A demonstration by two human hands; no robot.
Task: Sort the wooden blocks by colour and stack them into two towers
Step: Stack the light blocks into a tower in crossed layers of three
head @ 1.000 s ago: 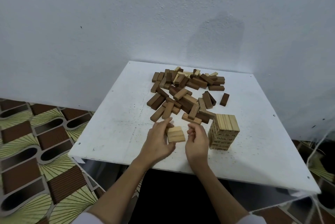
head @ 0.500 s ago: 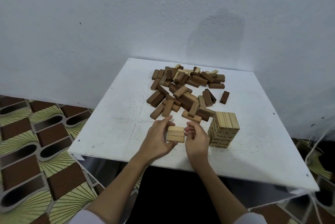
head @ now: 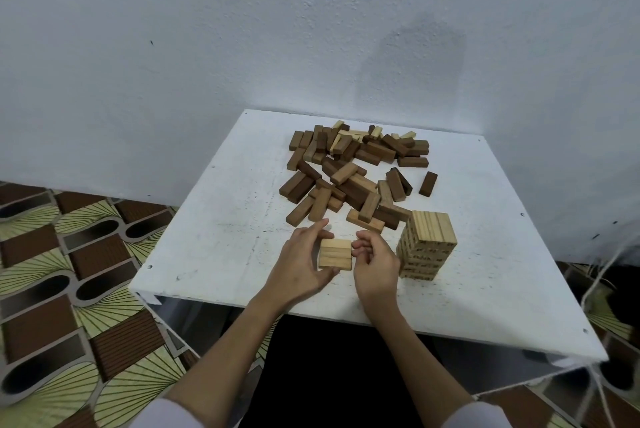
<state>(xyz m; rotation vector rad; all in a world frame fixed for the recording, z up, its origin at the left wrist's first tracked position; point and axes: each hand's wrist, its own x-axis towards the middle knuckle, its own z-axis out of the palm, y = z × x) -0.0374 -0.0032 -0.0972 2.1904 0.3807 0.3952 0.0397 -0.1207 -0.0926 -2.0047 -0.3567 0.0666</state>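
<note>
Domestic room, looks like a home, not a lab or workshop.
Patterned floor covering in brown, cream and black on the left, repeating at far right. Plain pale painted wall with rough texture, a faint darker patch above the far edge of the table. Small scuffed white table pushed against that wall, with loose toy wooden blocks on top. Thin cords hang at the right. No machinery, benches or shelving.
</note>
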